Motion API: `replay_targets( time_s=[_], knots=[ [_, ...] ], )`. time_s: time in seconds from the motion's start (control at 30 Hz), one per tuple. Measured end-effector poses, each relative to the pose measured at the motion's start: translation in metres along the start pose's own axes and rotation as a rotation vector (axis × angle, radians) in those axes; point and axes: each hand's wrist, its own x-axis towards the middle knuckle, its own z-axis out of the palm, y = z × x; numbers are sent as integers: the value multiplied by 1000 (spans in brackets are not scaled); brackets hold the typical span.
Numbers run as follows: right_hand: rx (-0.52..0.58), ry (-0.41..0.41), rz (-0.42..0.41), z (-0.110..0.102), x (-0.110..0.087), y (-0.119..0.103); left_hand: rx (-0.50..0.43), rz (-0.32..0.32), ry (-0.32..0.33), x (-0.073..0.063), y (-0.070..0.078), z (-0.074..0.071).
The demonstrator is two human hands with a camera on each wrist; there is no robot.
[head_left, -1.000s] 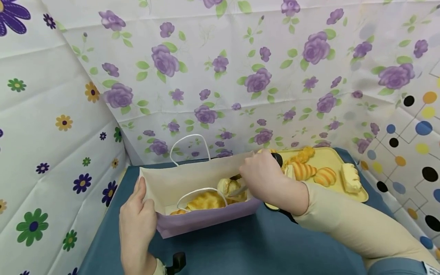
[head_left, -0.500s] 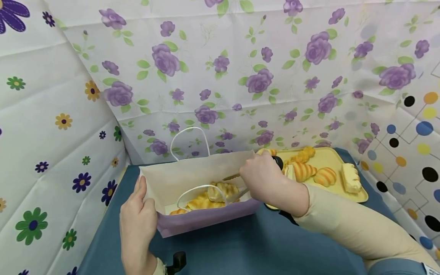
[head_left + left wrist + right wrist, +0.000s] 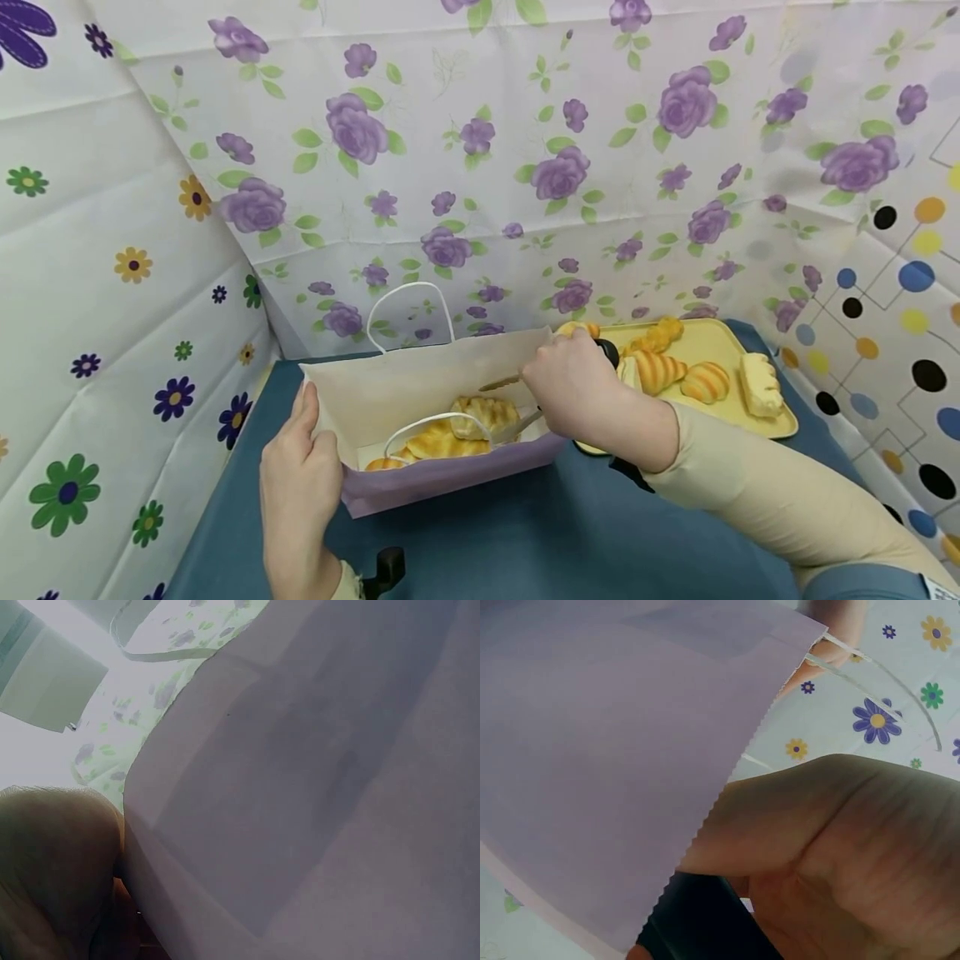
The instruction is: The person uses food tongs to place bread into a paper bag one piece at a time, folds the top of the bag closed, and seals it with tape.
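Note:
A lilac paper bag (image 3: 450, 487) with white inside and white handles lies tilted in the head view, its mouth facing me. At its left edge my left hand (image 3: 300, 483) grips the side. My right hand (image 3: 573, 383) is at the bag's right end, holding tongs (image 3: 521, 427) whose metal arms reach inside, spread apart. A pale browned bread piece (image 3: 483, 417) lies in the bag near the tongs' tips, on a golden bread (image 3: 442, 442). The right wrist view shows a dark handle (image 3: 705, 919) under my hand, partly hidden by the bag.
On the right stands a yellow tray (image 3: 720, 333) with several breads, among them a striped roll (image 3: 705, 383) and a cream-coloured loaf (image 3: 761, 385). Blue cloth (image 3: 600, 533) covers the table. A flowered curtain (image 3: 480, 200) hangs behind.
The tongs have spread apart and the pale bread has come off them, settling leftward onto the other bread in the bag. Both hands stay almost where they were.

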Motion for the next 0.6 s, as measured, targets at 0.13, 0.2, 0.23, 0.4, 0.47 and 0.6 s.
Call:
replay_targets(
  time_s=[0.13,0.2,0.23,0.4,0.47,0.6],
  knots=[
    [37,-20,0,0,0,2,4,-5,0,0,0,0],
    [55,-44,3,0,0,3,5,-5,0,0,1,0],
    [65,-54,4,0,0,3,4,-6,1,0,1,0],
    [82,-43,6,2,0,6,2,-8,7,1,1,1],
    [86,-18,7,3,-2,8,1,-7,9,1,1,1],
    [121,39,12,5,-7,12,0,-10,8,1,1,1]
  ],
)
